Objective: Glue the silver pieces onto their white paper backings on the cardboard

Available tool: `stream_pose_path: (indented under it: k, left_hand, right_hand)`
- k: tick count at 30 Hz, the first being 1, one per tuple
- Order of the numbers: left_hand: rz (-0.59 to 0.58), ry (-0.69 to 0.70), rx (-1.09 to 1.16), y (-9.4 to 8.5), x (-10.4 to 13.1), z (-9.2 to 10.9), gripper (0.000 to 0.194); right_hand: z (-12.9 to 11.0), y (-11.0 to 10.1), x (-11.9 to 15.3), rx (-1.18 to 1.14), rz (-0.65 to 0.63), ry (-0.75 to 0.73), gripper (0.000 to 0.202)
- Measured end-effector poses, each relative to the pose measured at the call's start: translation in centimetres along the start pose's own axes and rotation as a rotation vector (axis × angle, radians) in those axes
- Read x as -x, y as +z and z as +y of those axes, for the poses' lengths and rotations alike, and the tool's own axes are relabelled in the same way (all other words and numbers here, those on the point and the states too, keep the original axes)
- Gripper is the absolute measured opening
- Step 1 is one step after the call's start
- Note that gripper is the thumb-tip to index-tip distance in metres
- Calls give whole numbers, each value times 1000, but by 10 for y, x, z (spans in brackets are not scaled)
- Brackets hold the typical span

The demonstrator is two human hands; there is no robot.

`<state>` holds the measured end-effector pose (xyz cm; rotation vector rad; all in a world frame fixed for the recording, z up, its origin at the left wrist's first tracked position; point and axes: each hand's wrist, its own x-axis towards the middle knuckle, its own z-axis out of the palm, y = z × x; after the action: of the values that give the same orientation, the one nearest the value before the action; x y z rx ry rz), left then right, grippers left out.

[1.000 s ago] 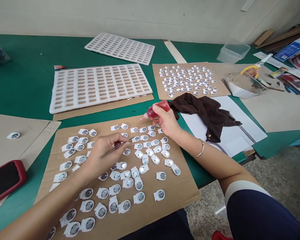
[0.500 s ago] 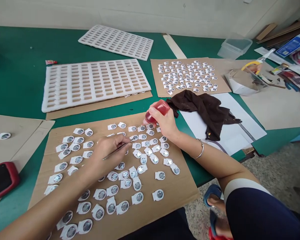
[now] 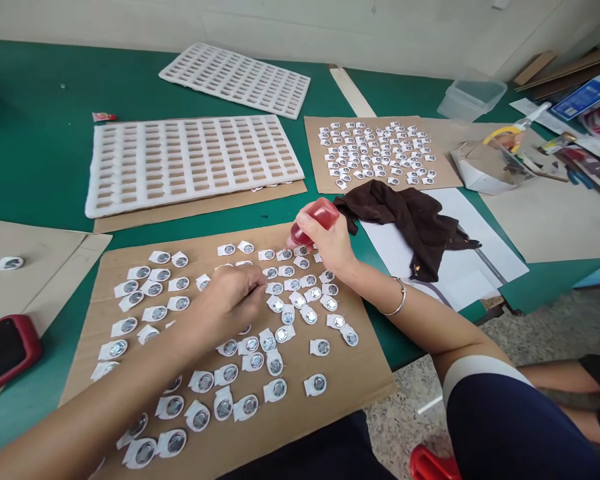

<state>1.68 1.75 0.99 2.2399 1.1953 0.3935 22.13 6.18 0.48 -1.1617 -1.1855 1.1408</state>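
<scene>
My right hand (image 3: pixel 330 240) is wrapped round a small red squeeze bottle (image 3: pixel 318 220), its nozzle pointing down and left at a small round metal disc on a white tab (image 3: pixel 285 255) in the upper rows. Just left of it, my left hand (image 3: pixel 237 297) is closed in a pinch. Slim metal tweezers showed in it a moment ago; now the fingers hide them almost fully. Many similar discs on white tabs, such as a tabbed disc (image 3: pixel 316 385), lie spread over a brown cardboard sheet (image 3: pixel 330 420) under both hands.
Two white slotted trays (image 3: pixel 180 160) lie behind on the green table (image 3: pixel 30 147). A second cardboard sheet (image 3: pixel 313 177) bears more tabbed discs. A dark brown cloth (image 3: pixel 405 220) rests on white paper. Yellow-handled scissors (image 3: pixel 500 133) stand in a container. A red-cased phone (image 3: pixel 30 347) is at left.
My left hand has turned and shifted slightly right, hiding the tweezers. My right hand and the bottle stay nearly in place. The person's feet at lower right have moved.
</scene>
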Motion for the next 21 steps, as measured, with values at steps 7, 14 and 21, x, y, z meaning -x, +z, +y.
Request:
stream_pose_path:
  k: [7,14,21]
  left_hand:
    - [30,254,-307,14,9,18,23]
    - [201,405,-794,40,11,29,26]
    - [325,427,-913,49,11,31,30]
  right_hand:
    - [-15,22,2,85,-214,5,37]
    - [0,37,8,255,-242,-156,35]
    - [3,34,9,302,-281,-160,34]
